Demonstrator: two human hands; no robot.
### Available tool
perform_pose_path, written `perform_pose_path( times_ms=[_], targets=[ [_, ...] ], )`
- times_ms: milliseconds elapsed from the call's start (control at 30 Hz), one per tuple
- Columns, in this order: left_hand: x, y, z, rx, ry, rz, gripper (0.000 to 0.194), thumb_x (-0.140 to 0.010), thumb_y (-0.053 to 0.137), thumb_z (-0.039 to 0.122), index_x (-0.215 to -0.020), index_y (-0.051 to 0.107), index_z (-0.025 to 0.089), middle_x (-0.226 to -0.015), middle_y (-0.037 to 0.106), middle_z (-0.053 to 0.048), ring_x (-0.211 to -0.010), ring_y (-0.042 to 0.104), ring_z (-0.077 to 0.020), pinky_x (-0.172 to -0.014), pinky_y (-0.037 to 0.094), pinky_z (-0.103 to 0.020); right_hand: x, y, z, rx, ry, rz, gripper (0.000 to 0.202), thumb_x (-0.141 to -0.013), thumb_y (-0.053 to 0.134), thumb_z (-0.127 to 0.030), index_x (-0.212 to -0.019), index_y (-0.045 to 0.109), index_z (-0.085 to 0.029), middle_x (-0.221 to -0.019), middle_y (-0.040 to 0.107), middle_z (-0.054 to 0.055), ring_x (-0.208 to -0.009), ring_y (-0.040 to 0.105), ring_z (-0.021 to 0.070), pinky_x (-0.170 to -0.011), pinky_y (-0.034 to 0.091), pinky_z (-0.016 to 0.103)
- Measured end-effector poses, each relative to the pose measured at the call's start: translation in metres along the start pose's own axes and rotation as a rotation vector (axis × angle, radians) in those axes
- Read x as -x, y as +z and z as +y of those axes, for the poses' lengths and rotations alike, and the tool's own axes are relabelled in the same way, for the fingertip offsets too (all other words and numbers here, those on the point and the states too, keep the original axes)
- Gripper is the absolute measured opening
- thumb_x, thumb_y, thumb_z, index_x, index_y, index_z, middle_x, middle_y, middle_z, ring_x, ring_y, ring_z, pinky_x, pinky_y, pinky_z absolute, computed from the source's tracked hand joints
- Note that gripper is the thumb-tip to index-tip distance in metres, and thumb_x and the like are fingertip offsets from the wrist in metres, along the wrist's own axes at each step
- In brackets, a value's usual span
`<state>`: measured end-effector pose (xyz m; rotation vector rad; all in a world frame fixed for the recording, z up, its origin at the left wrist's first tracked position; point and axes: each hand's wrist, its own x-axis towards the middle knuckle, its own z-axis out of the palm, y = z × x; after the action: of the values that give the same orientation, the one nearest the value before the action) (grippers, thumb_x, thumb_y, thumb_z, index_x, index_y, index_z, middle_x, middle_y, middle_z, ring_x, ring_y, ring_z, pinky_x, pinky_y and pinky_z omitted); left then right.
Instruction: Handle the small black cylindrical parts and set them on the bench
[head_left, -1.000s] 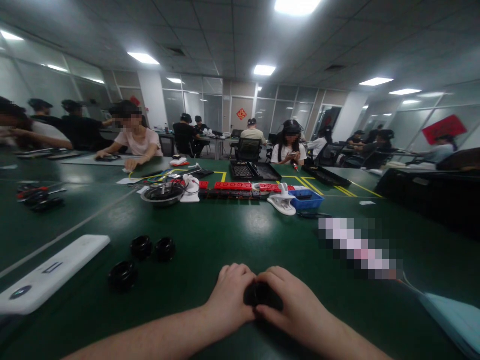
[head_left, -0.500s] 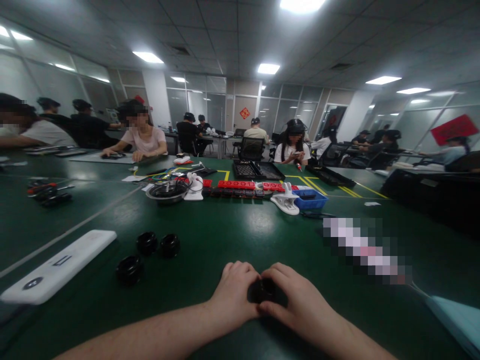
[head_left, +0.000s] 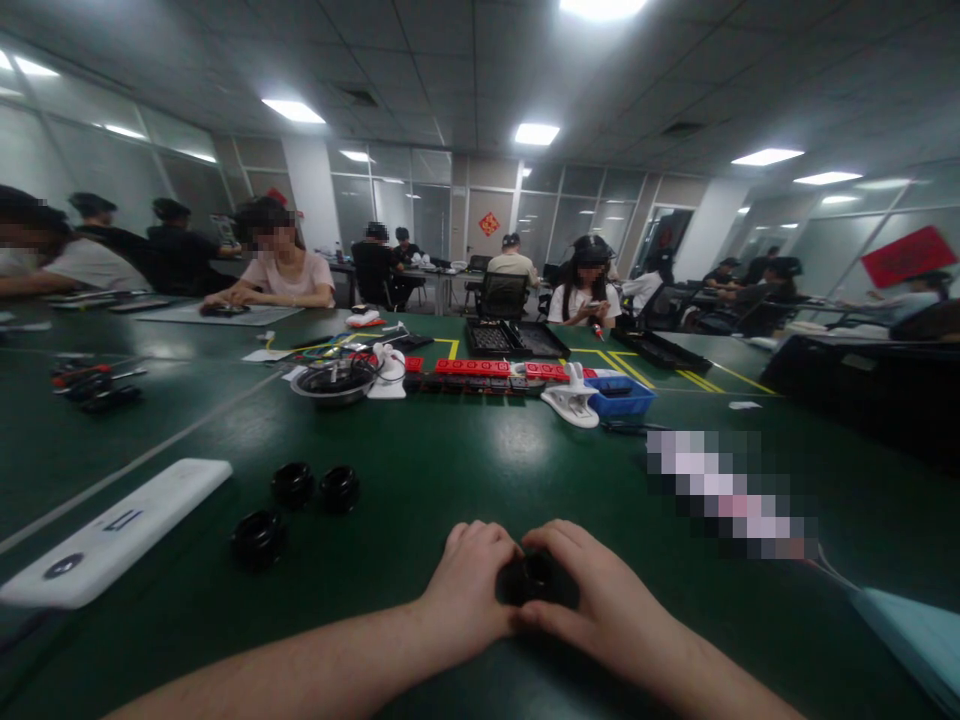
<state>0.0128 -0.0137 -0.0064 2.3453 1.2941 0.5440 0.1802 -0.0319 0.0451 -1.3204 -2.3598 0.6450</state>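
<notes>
No legible text. A red diamond sign (head_left: 489, 224) on the rear door (head_left: 496, 196) bears a mark too small to read; the white bar (head_left: 133, 528), beside the surface's (head_left: 420, 450) left edge, bears unreadable dark marks.

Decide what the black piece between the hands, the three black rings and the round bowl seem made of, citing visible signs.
Black piece: perhaps plastic, faintly glossy at its edge; shadow leaves metal possible. Black rings: probably hard plastic, glossy, given their bright highlights; coated metal possible. Round bowl: likely smooth metal, from its silvery grey wall.
</notes>
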Motion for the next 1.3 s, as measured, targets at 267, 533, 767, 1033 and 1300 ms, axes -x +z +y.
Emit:
perform_pose_path(
  times_ms=[267,533,767,1033,1300],
  targets=[
    [-0.0008,-0.0036,0.0034,0.028,-0.023,0.010,0.035,-0.059,0.072,0.041,-0.083,0.058,0.019,-0.087,0.055,-0.001,-0.084,0.047,-0.0221,-0.076,0.033,-0.033,0.0045,-0.0048,-0.0029,-0.103,-0.179,-0.035,0.051,-0.067,0.052,-0.003,-0.115,0.048,-0.021,-0.118,0.050,0.007,-0.110,0.046,0.0200,-0.095,0.037,0.035],
    [-0.0005,0.0005,0.0001,0.012,0.015,0.013,0.035,-0.061,0.071,0.042,-0.083,0.058,0.019,-0.087,0.054,-0.001,-0.083,0.047,-0.0212,-0.076,0.033,-0.033,0.0000,0.0016,0.0025,0.015,0.014,-0.007,0.028,-0.068,0.065,-0.018,-0.095,0.058,-0.019,-0.091,0.059,0.005,-0.086,0.055,0.0211,-0.076,0.045,0.034],
    [-0.0009,0.0000,0.0008,0.016,-0.008,0.017,0.036,-0.060,0.071,0.042,-0.085,0.058,0.019,-0.086,0.053,-0.001,-0.083,0.047,-0.0210,-0.076,0.034,-0.033,0.0031,-0.0026,-0.0027,-0.090,-0.157,-0.048,0.042,-0.071,0.055,-0.006,-0.109,0.053,-0.022,-0.108,0.058,0.004,-0.101,0.052,0.0175,-0.089,0.041,0.030],
    [-0.0007,0.0004,0.0008,0.030,0.008,0.031,0.038,-0.057,0.075,0.044,-0.078,0.057,0.018,-0.085,0.054,0.000,-0.081,0.047,-0.0203,-0.075,0.034,-0.032,-0.0007,0.0007,0.0052,0.010,0.033,0.033,0.033,-0.069,0.066,-0.022,-0.100,0.056,-0.017,-0.098,0.059,0.007,-0.090,0.054,0.0227,-0.078,0.045,0.036],
    [-0.0007,0.0007,0.0004,0.004,0.003,0.026,0.032,-0.060,0.071,0.039,-0.080,0.056,0.018,-0.084,0.054,0.000,-0.081,0.047,-0.0205,-0.074,0.034,-0.033,0.0021,-0.0023,-0.0018,-0.018,-0.156,-0.024,0.038,-0.068,0.058,-0.007,-0.103,0.055,-0.020,-0.097,0.059,0.004,-0.091,0.054,0.0193,-0.081,0.045,0.032]
  ],
)
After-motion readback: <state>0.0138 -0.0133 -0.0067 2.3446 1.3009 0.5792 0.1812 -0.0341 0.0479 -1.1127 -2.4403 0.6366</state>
